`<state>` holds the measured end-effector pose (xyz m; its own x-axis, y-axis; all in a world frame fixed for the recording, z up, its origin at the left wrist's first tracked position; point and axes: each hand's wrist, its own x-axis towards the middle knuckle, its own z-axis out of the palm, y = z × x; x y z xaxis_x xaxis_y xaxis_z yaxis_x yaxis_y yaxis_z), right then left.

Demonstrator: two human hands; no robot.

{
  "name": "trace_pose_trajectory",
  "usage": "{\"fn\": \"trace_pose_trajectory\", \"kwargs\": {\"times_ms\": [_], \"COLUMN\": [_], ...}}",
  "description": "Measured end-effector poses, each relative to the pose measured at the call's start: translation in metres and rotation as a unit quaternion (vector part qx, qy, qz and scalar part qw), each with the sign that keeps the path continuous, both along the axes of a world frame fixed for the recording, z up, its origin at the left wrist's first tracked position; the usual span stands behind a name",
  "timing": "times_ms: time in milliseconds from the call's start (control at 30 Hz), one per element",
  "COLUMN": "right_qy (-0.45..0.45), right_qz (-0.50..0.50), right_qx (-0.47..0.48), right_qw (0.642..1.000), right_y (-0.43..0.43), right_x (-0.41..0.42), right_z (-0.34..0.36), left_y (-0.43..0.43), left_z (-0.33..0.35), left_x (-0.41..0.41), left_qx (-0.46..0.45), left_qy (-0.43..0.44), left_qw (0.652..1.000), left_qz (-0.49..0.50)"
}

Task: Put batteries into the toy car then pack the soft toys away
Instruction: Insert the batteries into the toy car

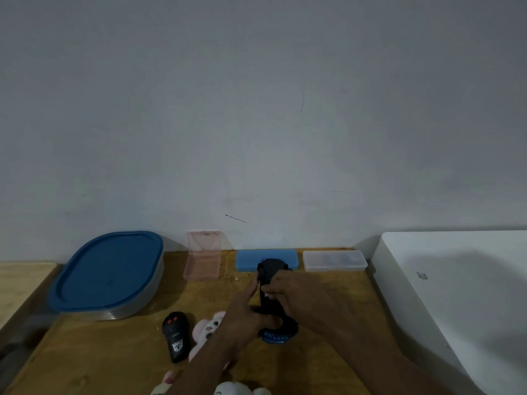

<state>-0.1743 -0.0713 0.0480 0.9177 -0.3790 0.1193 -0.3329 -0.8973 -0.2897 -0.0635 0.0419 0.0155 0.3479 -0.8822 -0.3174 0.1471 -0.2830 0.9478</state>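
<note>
toy car (pixel 269 276) sits mid-table, underside up. left hand (pixel 245 317) grips its side, right hand (pixel 296 295) fingers curled onto its belly. pink case (pixel 203 263) at 10 o'clock is open and empty, lidded tub (pixel 108 275) at 9 is closed, soft toy (pixel 206 330) at 8.

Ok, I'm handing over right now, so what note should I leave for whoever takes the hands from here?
The left hand grips the toy car, whose black underside faces the camera. The right hand has its fingers curled on that underside. Whether batteries are in is hidden.
One soft toy lies beside the remote, with other soft toys at the near table edge. None are packed.
The blue-lidded container sits closed, far left.
Left to do: finish the batteries, then pack the toys.
</note>
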Motion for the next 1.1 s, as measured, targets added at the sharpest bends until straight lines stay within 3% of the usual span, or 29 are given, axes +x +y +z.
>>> {"fn": "trace_pose_trajectory", "kwargs": {"times_ms": [333,733,1100], "right_qy": [0.086,0.02,0.03], "right_qz": [0.0,-0.091,-0.144], "right_qx": [-0.076,-0.129,-0.038], "right_qw": [0.993,0.987,0.988], "right_y": [0.01,0.005,0.003], "right_x": [-0.002,-0.004,-0.002], "right_z": [-0.003,-0.007,0.001], "left_y": [0.0,-0.007,-0.013], "left_z": [-0.005,-0.008,-0.018], "left_x": [-0.002,0.002,-0.007], "left_qx": [-0.013,-0.015,-0.048], "left_qy": [-0.027,0.008,0.035], "left_qw": [1.0,0.999,0.994], "left_qz": [0.007,0.05,0.09]}}
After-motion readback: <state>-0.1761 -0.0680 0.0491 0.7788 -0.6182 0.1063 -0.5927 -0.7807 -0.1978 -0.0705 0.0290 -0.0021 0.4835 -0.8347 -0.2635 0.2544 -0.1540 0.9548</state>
